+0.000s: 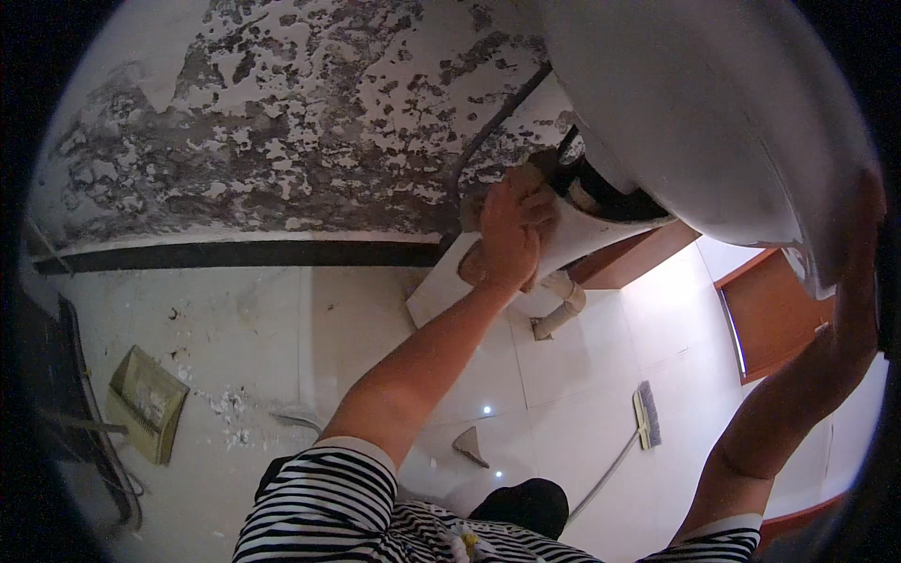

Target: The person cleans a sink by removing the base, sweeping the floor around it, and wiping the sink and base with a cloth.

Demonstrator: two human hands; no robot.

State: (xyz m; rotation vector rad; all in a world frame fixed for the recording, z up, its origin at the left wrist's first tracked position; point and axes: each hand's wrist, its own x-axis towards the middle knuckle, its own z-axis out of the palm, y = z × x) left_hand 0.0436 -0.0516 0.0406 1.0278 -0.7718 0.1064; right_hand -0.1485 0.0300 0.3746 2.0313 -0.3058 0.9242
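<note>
A large white washbasin [694, 122] fills the upper right, tilted above a white pedestal [587, 235]. Between the two, a dark gap shows the hollow top of the pedestal. My left hand [514, 223] is closed at the wall side of the pedestal's upper part, its fingers bent against it; what lies under the palm is hidden. At the far right my right hand [862, 220], in shadow, holds the outer side of the basin, and its fingertips are hard to make out. A pale drain pipe [563, 310] bends into the floor beside the pedestal.
The wall [310, 113] has peeling, dark-stained paint above a black skirting strip [253, 253]. On the tiled floor lie a yellowish dustpan [148, 403], paint flakes, a broken shard [470, 448] and a long-handled broom [647, 415]. A reddish-brown panel [774, 310] stands at right.
</note>
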